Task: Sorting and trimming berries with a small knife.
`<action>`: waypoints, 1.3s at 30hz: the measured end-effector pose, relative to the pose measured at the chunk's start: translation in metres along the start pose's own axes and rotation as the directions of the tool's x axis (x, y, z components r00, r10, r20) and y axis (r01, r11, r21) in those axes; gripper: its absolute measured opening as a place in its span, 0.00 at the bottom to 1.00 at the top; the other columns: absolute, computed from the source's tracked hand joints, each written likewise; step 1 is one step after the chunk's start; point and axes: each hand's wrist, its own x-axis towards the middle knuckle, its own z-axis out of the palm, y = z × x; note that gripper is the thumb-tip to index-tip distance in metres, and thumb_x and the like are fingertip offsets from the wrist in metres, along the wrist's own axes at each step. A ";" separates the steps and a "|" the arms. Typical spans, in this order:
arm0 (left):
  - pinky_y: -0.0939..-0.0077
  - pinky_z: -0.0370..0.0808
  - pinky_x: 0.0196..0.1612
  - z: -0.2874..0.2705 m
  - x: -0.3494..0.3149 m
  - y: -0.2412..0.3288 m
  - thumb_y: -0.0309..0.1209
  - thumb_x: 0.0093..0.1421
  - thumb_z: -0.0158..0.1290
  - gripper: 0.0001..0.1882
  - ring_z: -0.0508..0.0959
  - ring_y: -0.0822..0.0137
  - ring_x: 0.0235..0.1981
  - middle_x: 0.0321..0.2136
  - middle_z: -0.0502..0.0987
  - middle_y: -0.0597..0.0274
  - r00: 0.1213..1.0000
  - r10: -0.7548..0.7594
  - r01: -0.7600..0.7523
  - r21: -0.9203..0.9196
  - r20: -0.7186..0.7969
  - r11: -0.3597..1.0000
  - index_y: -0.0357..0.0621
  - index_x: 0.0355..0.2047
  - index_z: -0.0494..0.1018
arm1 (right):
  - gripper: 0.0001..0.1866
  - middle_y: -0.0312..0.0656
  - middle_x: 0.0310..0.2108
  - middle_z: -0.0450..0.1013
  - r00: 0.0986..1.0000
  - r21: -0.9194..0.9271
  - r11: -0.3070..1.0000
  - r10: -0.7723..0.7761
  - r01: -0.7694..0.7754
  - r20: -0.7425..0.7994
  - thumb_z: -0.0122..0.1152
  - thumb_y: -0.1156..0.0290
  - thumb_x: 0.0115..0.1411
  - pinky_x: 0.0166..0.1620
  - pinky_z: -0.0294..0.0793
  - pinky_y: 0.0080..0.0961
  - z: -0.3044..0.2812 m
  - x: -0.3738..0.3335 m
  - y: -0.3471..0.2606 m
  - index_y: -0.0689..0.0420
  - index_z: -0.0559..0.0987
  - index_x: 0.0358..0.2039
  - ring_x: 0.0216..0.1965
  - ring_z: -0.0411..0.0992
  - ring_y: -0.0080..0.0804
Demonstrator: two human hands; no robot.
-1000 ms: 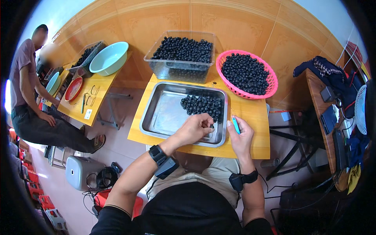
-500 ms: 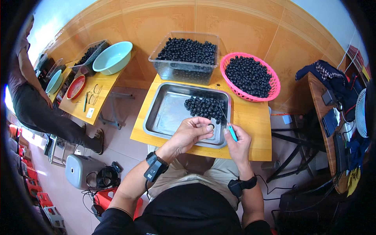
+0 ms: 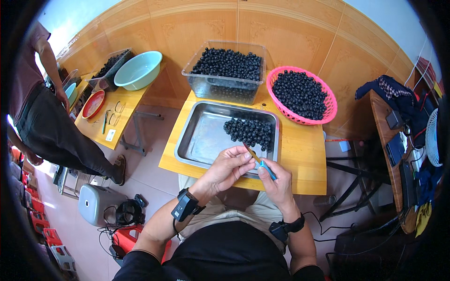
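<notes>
My left hand (image 3: 230, 165) is closed in a pinch on a small dark round fruit, mostly hidden by the fingers. My right hand (image 3: 277, 183) grips a small knife (image 3: 267, 169) by its blue handle. Its thin blade slants up and left, close against the left fingertips. Both hands are over the near edge of a steel tray (image 3: 187, 136). A loose pile of the same dark round fruits (image 3: 248, 131) lies in the tray's right half.
Behind the tray stands a clear plastic bin (image 3: 225, 88) full of dark fruits, beside a pink basket (image 3: 331, 100) of them. To the left, a second table (image 3: 96, 129) holds a teal basin (image 3: 137, 70) and a red dish (image 3: 93, 104). A person (image 3: 40, 107) stands beyond it.
The knife has moved left and down from beside the fruit pile to my left fingertips, and both hands have come together. The person at the left has shifted to stand more upright.
</notes>
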 end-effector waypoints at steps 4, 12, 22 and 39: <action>0.76 0.83 0.48 0.001 -0.003 -0.002 0.24 0.67 0.54 0.08 0.83 0.69 0.42 0.41 0.81 0.59 1.000 0.000 0.000 -0.047 -0.003 0.999 0.41 0.46 0.76 | 0.22 0.48 0.27 0.76 0.999 -0.045 0.998 -0.048 0.048 0.009 0.61 0.57 0.67 0.31 0.71 0.29 -0.001 0.002 -0.004 0.66 0.80 0.47 0.25 0.75 0.35; 0.74 0.83 0.48 0.003 -0.007 -0.003 0.25 0.67 0.54 0.08 0.82 0.68 0.43 0.42 0.81 0.60 1.000 -0.006 0.006 -0.084 -0.001 0.996 0.42 0.46 0.76 | 0.22 0.48 0.26 0.75 0.993 -0.085 0.990 -0.115 0.115 0.005 0.63 0.57 0.66 0.29 0.71 0.30 0.001 0.002 -0.002 0.66 0.80 0.46 0.25 0.75 0.37; 0.74 0.83 0.45 0.013 -0.016 -0.002 0.25 0.66 0.55 0.09 0.81 0.70 0.38 0.40 0.80 0.58 0.999 0.030 -0.028 -0.121 0.016 0.992 0.41 0.46 0.75 | 0.19 0.46 0.24 0.74 0.989 -0.092 0.985 -0.146 0.144 -0.019 0.67 0.61 0.63 0.29 0.70 0.29 -0.002 0.004 -0.011 0.66 0.82 0.44 0.25 0.74 0.35; 0.75 0.84 0.44 0.015 -0.023 0.002 0.27 0.68 0.54 0.08 0.82 0.72 0.37 0.37 0.80 0.62 0.998 -0.065 0.065 0.019 0.006 0.998 0.39 0.45 0.76 | 0.15 0.43 0.28 0.78 0.985 0.154 0.982 -0.128 0.109 0.119 0.68 0.70 0.62 0.33 0.73 0.22 0.003 0.021 -0.018 0.63 0.82 0.47 0.29 0.75 0.25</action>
